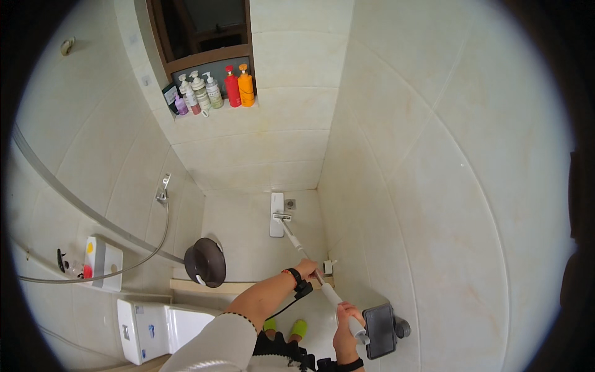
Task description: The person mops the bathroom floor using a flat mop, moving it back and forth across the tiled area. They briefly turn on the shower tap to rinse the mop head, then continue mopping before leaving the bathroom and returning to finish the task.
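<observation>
My left hand grips the thin metal pole of a flat mop, and lower down my right hand is closed around its white handle. The pole slants away from me to the mop's white rectangular head, which lies flat on the tiled shower floor. Just right of the head is a square floor drain, not covered by it. Black straps are on both wrists, and a cable runs from the left one.
A dark basin leans at the low threshold, left. A white toilet stands lower left, below a hanging shower hose. Pump bottles line the window ledge. A dark grey rectangular container is beside my right hand.
</observation>
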{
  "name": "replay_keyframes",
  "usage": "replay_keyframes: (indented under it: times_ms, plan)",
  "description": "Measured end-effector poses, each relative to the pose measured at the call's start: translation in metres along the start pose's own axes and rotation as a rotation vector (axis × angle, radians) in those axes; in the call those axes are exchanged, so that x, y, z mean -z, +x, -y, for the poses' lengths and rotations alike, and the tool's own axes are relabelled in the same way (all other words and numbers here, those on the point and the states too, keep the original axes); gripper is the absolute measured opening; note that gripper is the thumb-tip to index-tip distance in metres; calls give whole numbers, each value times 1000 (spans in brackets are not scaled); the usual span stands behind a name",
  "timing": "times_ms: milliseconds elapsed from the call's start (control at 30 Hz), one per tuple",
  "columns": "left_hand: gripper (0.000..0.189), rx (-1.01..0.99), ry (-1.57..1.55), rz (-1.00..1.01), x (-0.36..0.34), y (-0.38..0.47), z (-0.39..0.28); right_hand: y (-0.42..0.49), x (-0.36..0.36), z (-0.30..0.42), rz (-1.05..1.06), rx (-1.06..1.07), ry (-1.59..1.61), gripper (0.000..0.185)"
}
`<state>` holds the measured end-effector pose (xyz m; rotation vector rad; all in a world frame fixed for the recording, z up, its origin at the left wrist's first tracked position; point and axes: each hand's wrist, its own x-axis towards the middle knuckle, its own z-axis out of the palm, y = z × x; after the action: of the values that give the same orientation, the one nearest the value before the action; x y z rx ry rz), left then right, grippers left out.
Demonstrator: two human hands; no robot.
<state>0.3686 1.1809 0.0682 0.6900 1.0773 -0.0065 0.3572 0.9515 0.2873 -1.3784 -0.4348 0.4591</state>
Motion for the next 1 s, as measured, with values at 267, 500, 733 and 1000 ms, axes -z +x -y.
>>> replay_keyframes:
  times_ms: [267,500,733,1000]
  plan:
    - [12,100,-227,253,-9,-46,24,13,45,63,430,150,-171,22]
    - [9,311,-748,271,-9,-58,52,-7,60,121,674,54,-267,24]
    - [25,325,-743,228,-18,-68,64,-20,58,134,691,77,-198,25]
    - [24,480,-988,273,-50,-112,71,-34,60,174,680,286,-1,27]
